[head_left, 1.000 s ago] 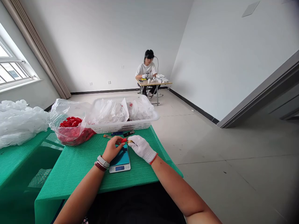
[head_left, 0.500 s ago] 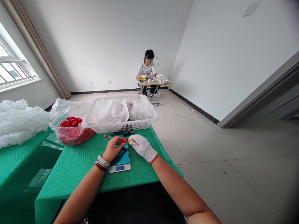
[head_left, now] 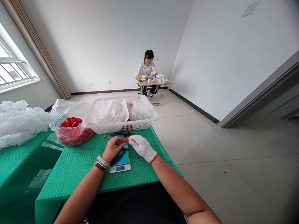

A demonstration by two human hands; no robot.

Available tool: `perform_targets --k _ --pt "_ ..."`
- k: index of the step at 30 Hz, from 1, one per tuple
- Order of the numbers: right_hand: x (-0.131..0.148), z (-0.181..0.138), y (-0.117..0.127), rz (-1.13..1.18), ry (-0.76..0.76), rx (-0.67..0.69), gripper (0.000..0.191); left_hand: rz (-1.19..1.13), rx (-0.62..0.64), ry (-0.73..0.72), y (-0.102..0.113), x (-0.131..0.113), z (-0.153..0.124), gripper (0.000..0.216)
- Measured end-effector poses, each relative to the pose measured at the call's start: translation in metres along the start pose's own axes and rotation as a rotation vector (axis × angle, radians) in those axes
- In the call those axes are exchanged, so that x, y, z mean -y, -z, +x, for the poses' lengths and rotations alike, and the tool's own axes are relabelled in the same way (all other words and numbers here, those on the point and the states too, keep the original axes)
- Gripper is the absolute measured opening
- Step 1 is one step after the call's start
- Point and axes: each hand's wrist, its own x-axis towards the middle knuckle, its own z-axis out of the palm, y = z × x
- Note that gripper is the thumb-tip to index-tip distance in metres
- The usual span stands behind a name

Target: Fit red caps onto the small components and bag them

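Note:
Bare, with a grey band and dark red beads at the wrist, my left hand (head_left: 112, 149) pinches a small red piece (head_left: 124, 141) over the far end of a digital scale (head_left: 120, 168). The scale has a blue-tinted plate and its display appears to read zero. Wearing a white knit glove, my right hand (head_left: 142, 148) is closed around a small yellow tool (head_left: 131, 140), whose kind I cannot make out. The tool's end is close beside the red piece; whether they touch is unclear. A clear bag (head_left: 70, 109) of similar red pieces stands to the left.
Behind my hands stands a white plastic basket (head_left: 112, 128) with clear plastic bags in it. A blue item (head_left: 117, 133) and a black item (head_left: 129, 133) lie before it. White plastic bags (head_left: 21, 124) are heaped at left. A person (head_left: 146, 69) sits at a far table.
The red piece has tilted slightly between my left fingers. Both hands have stayed almost in place over the scale.

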Motion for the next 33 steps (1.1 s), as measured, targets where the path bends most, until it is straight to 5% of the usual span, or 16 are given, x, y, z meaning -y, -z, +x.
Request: perform_targets --k 10,18,33 --pt "-0.0031 0.0004 -0.0027 -0.058 -0.109 -0.017 0.017 -0.027 0.018 -0.024 0.0019 -0.0051 0.0001 0.017" --pt "0.0013 -0.0009 -0.0002 0.020 0.000 -0.006 0.020 -0.021 0.002 0.044 0.0014 -0.0036 0.0006 0.019" --pt "-0.0006 0.0005 -0.0005 0.015 -0.016 0.008 0.020 0.012 -0.006 0.032 0.0016 -0.0012 0.0005 0.018"
